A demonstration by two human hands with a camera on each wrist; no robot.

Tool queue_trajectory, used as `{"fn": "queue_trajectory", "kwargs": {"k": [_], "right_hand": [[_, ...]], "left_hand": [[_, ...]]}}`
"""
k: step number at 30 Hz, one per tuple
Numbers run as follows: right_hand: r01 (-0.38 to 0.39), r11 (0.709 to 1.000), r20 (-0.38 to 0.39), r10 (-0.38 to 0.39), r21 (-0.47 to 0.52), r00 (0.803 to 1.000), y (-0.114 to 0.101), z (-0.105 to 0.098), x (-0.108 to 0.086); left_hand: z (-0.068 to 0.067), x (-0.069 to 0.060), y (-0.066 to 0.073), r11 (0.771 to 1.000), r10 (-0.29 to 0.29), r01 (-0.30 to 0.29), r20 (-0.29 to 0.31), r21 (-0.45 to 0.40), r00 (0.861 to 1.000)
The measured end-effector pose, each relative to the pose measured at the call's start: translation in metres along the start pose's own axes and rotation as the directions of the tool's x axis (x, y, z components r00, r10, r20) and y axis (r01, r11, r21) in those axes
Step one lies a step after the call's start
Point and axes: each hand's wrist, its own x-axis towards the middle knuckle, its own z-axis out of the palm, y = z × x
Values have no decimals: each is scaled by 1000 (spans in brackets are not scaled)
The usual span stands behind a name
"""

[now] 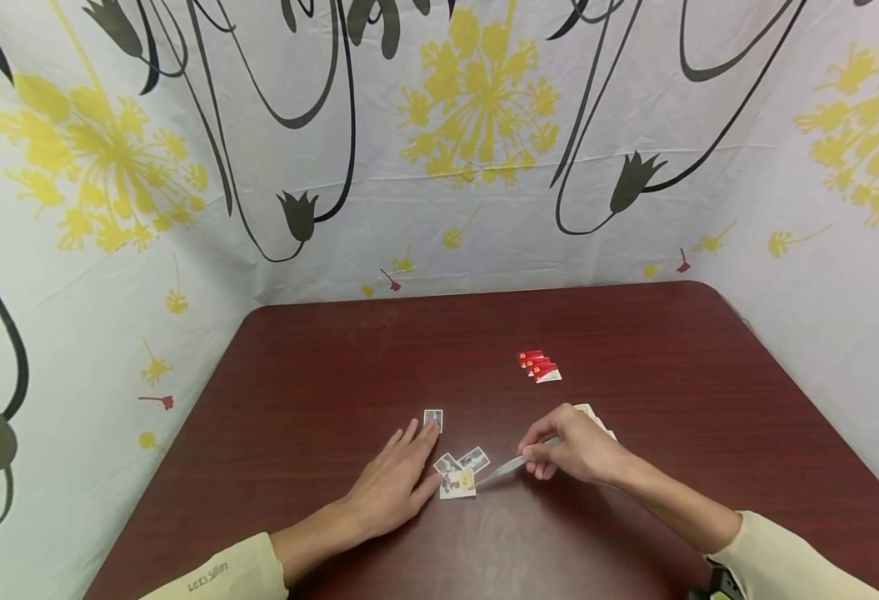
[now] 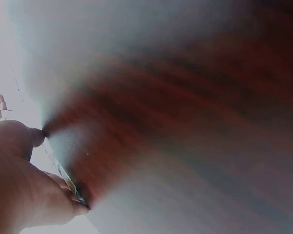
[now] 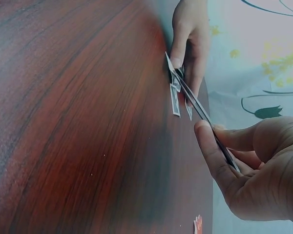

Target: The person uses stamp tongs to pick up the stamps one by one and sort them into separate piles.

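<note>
My right hand (image 1: 577, 448) holds a pair of metal tweezers (image 1: 506, 469) between thumb and fingers. The tweezers' tips reach the right edge of a yellowish stamp (image 1: 460, 482). That stamp overlaps two grey stamps, one on the right (image 1: 475, 457) and one on the left (image 1: 445, 462). Flat on the table lies my left hand (image 1: 396, 485), its fingers extended. Its fingertips touch the lower edge of a single grey stamp (image 1: 433, 418), and its thumb is by the yellowish stamp. In the right wrist view the tweezers (image 3: 200, 108) slant toward the left thumb.
Several red-and-white stamps (image 1: 539, 367) lie overlapped farther back on the dark red wooden table (image 1: 364, 358). Pale yellowish stamps (image 1: 595, 415) show partly behind my right hand. A patterned white cloth (image 1: 424, 208) hangs around the table's back and sides.
</note>
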Motion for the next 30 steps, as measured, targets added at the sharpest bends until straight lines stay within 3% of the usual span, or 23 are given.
{"fn": "queue_trajectory", "kwargs": {"k": [11, 19, 30], "right_hand": [[2, 1000, -90, -1, 15, 996, 3, 0, 5], [-50, 999, -176, 50, 8, 983, 4, 6, 13], [-25, 992, -162, 46, 126, 986, 9, 14, 23]], "left_hand": [[0, 1, 1, 1000, -13, 13, -4, -10, 1000], [0, 1, 1, 1000, -6, 6, -16, 4, 1000], [1, 1, 1, 1000, -20, 20, -11, -1, 1000]]}}
